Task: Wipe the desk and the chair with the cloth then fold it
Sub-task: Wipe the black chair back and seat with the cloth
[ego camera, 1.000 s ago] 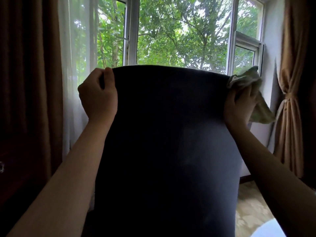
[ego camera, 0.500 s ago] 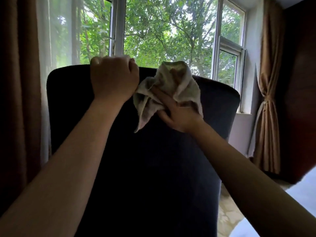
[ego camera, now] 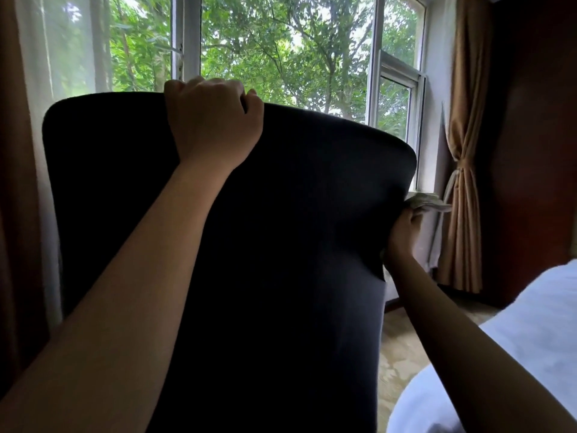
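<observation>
Two hands: left hand (ego camera: 215,120) grips the chair (ego camera: 281,245) by its top, right hand (ego camera: 402,235) clutches the cloth (ego camera: 427,203) against its side.

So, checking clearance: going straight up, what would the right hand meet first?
Seemingly nothing: the right hand, gripping the pale crumpled cloth, sits beside the dark padded chair back; depth unclear.

Window (ego camera: 281,57), tied curtain (ego camera: 462,170), carpet (ego camera: 402,345).

The chair back (ego camera: 281,245) is being shown in dark, matt, smooth fabric; the cloth (ego camera: 427,203) is being seen as pale, crumpled textile, the curtain (ego camera: 465,120) as dull tan drapery.
</observation>
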`<state>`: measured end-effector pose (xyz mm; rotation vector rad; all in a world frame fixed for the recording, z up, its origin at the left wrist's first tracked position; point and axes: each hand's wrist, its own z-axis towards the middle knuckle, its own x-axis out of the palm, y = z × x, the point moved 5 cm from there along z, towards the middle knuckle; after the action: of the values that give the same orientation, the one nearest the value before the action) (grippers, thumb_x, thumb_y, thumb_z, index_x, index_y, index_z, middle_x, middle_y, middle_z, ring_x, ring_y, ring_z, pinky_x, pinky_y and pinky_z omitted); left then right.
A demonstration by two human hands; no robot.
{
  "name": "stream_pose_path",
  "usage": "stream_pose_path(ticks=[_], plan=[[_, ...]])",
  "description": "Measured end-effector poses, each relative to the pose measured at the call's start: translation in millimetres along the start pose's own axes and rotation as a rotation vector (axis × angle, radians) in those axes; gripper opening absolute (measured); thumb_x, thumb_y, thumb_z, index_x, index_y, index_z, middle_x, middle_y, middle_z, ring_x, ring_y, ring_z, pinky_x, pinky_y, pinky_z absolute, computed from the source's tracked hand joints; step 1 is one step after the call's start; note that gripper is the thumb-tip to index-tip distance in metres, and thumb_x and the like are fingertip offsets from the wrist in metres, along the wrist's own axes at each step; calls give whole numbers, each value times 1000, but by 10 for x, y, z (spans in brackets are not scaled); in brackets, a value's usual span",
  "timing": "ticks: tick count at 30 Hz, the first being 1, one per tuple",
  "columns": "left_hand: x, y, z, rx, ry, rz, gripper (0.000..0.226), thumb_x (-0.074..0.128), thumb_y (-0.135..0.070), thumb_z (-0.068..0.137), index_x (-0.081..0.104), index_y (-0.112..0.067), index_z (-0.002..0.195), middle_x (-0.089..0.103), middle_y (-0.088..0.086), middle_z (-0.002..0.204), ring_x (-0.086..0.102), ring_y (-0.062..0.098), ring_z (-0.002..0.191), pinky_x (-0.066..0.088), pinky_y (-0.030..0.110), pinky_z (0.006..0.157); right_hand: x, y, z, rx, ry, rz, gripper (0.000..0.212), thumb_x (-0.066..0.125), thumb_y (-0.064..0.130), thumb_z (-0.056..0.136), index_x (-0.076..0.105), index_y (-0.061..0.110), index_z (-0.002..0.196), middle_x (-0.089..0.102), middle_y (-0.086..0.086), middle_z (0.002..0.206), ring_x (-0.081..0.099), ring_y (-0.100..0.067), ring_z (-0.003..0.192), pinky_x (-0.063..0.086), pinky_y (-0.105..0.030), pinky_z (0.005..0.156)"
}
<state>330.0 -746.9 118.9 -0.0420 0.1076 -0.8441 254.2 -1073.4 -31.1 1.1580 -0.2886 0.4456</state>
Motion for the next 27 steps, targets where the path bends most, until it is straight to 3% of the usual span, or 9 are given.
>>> stream_pose_path(ticks=[6, 8, 10, 13, 16, 18, 22, 24, 27], plan=[[-8, -61, -13, -30, 11, 27, 43, 32, -34, 94, 64, -7, 103, 64, 18, 106, 53, 33, 103, 28, 39, 95, 270, 918, -240, -346, 68, -241, 42, 30, 34, 101, 52, 11, 129, 51, -17, 129, 44, -28, 123, 31, -37, 100], [-16, -59, -18, -15, 22, 28, 42, 32, -34, 95, 64, -7, 104, 63, 19, 106, 52, 33, 104, 28, 39, 96, 470, 1372, -346, -578, 214, -164, 28, 35, 35, 99, 54, 17, 109, 57, -9, 97, 51, -5, 97, 36, -26, 91], [-29, -48, -21, 5, 28, 30, 42, 32, -33, 96, 63, -7, 104, 63, 20, 107, 52, 34, 105, 28, 39, 96, 572, 1609, -425, -700, 286, -144, 14, 36, 23, 101, 48, 17, 100, 52, 4, 84, 46, 9, 74, 33, -6, 74], [-41, -30, -16, 25, 37, 31, 42, 31, -33, 97, 63, -7, 106, 63, 21, 109, 51, 34, 107, 27, 40, 97, 603, 1566, -480, -756, 268, -228, 30, 35, 26, 102, 54, 12, 121, 61, -6, 111, 53, -12, 106, 29, -4, 77], [-29, -25, -18, 36, 42, 29, 42, 31, -33, 97, 62, -7, 108, 62, 20, 111, 51, 34, 108, 27, 40, 96, 438, 1023, -361, -643, 111, -289, 53, 35, 37, 96, 37, 12, 143, 47, -13, 140, 45, -24, 125, 28, -11, 85], [-20, -24, -15, 38, 36, 28, 43, 31, -34, 97, 62, -6, 107, 62, 20, 111, 51, 34, 108, 27, 40, 96, 265, 575, -323, -575, 35, -284, 64, 35, 38, 89, 28, 12, 147, 28, -12, 153, 31, -16, 135, 22, -10, 98], [5, -28, -31, 24, 4, 35, 45, 30, -34, 96, 62, -4, 105, 62, 21, 109, 51, 35, 107, 28, 41, 96, -168, -563, -357, -122, -25, -247, 50, 37, 29, 100, 36, 0, 141, 37, -19, 146, 36, -33, 131, 26, -29, 99], [-3, -51, -53, 12, -27, 38, 45, 29, -32, 96, 62, -2, 104, 62, 21, 109, 51, 35, 106, 28, 41, 96, -415, -1048, -542, 84, -31, -266, 53, 34, 37, 99, 40, 0, 136, 43, -25, 139, 42, -41, 124, 33, -38, 96], [-16, -91, -80, -8, -50, 33, 46, 29, -32, 95, 61, -1, 104, 62, 20, 109, 50, 34, 107, 27, 41, 98, -638, -1344, -697, 230, -63, -277, 50, 31, 34, 102, 38, 2, 140, 40, -23, 142, 41, -40, 126, 31, -42, 101]])
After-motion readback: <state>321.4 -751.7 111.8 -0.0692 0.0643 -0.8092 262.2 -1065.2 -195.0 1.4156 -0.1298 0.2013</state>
